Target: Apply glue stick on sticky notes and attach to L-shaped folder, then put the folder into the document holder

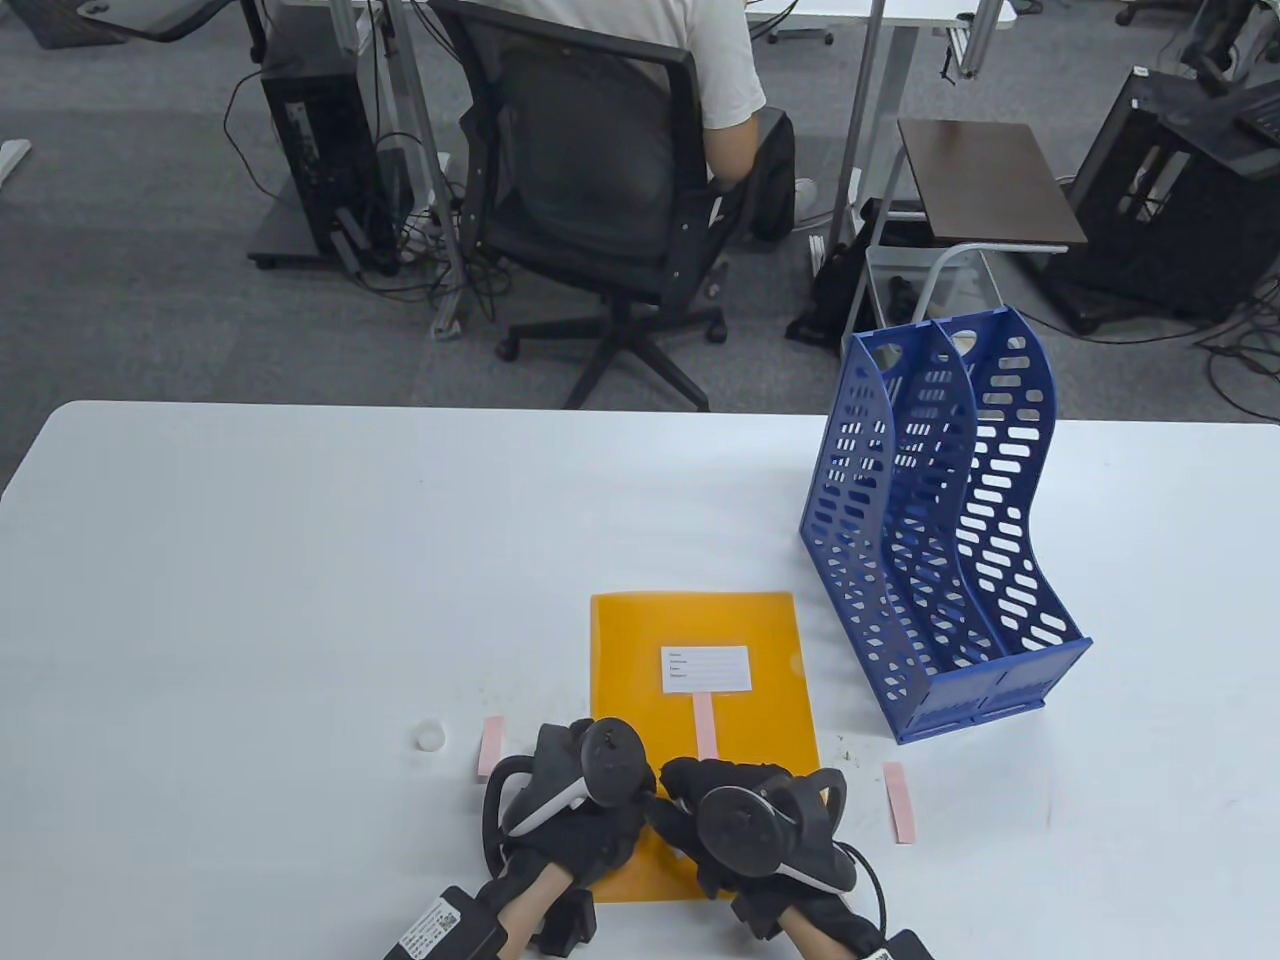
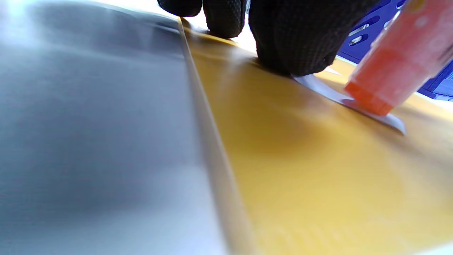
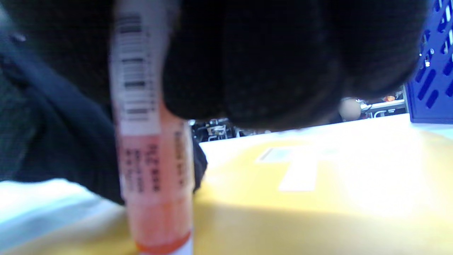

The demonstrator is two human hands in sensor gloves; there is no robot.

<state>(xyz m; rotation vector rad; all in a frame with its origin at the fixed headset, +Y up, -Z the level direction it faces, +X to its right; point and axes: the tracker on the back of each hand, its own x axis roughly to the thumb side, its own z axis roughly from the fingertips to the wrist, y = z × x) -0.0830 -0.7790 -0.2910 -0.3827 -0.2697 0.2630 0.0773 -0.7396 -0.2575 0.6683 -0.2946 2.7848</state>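
midway: we press the glue stick (image 2: 396,67) on a sticky note (image 2: 348,103) lying on the yellow folder (image 1: 745,625), flat on the table (image 1: 300,600). our right hand (image 1: 745,825) grips the stick; our left hand (image 1: 580,790) pins the note under its fingertips (image 2: 300,53). one strip (image 1: 706,724) sits on the folder below its label; two strips (image 1: 491,748) (image 1: 899,802) lie beside it. the blue document holder (image 1: 940,540) awaits the folder.

Table view: bright, even room light, sharp all over; soft short shadows under the blue file holder (image 1: 940,540).
Left wrist view: smeared blur, grey sheen on the table (image 2: 88,124).
Right wrist view: glue stick (image 3: 155,159) out of focus, white glare over the yellow folder (image 3: 354,198).
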